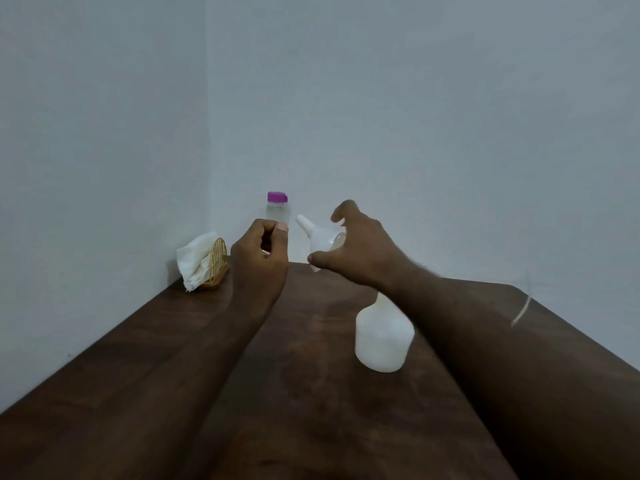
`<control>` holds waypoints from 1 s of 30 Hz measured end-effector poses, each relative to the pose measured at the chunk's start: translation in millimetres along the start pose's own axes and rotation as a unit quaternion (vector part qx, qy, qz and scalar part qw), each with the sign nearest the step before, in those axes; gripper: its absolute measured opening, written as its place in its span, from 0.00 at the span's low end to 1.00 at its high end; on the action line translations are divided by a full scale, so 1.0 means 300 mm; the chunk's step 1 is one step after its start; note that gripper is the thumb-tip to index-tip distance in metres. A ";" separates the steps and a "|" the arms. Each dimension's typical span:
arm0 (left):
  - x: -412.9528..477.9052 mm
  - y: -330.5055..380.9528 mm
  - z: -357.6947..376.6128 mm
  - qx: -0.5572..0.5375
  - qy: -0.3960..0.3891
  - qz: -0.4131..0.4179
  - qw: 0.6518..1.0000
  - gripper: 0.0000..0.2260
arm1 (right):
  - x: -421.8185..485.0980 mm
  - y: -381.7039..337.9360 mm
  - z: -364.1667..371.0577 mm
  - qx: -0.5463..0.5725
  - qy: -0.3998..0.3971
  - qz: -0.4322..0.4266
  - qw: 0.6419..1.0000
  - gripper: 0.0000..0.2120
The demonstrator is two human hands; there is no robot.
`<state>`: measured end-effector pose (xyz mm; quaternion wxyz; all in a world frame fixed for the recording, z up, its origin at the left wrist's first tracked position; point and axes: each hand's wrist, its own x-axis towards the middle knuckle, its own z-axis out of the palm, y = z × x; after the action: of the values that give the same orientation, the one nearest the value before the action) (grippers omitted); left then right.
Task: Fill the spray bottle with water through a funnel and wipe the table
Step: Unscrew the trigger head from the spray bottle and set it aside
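right hand [360, 251], centre frame, grips the funnel [317, 235], spout tilted up-left. its wrist hides the neck of the spray bottle [384, 337] standing lower right of centre, so a blind seating could topple it. left hand [259, 258] is curled; contents, cannot tell.

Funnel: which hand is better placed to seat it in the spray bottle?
Right. The right hand curls around the tilted funnel, close to the spray bottle; the left hand is curled farther left, by the purple-capped bottle.

Dim, flat, bluish light — soft focus throughout, slight motion blur, wide-angle stretching at the edges.
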<state>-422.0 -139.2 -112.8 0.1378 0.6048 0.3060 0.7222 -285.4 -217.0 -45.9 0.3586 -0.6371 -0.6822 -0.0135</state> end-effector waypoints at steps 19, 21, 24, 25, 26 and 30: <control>-0.286 0.098 0.246 0.091 -0.338 -0.151 0.925 0.36 | -0.054 0.183 -0.350 0.017 -0.083 0.096 0.992 0.26; -0.299 0.098 0.261 0.098 -0.348 -0.150 0.920 0.36 | -0.055 0.192 -0.345 0.001 -0.080 0.104 0.991 0.26; -0.315 0.088 0.281 0.093 -0.351 -0.153 0.919 0.35 | -0.054 0.203 -0.337 -0.026 -0.097 0.095 0.990 0.24; -0.319 0.083 0.285 0.091 -0.351 -0.152 0.919 0.34 | -0.054 0.202 -0.336 -0.029 -0.105 0.091 0.990 0.24; -0.323 0.077 0.289 0.090 -0.354 -0.150 0.919 0.33 | -0.053 0.202 -0.335 -0.031 -0.113 0.084 0.990 0.24; -0.331 0.064 0.302 0.102 -0.373 -0.146 0.910 0.30 | -0.038 0.189 -0.327 -0.049 -0.131 0.048 0.989 0.26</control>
<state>-309.1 -185.8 -172.2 0.2832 0.7897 0.3893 0.3803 -190.2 -262.8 -3.8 0.2342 -0.6819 -0.6908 0.0539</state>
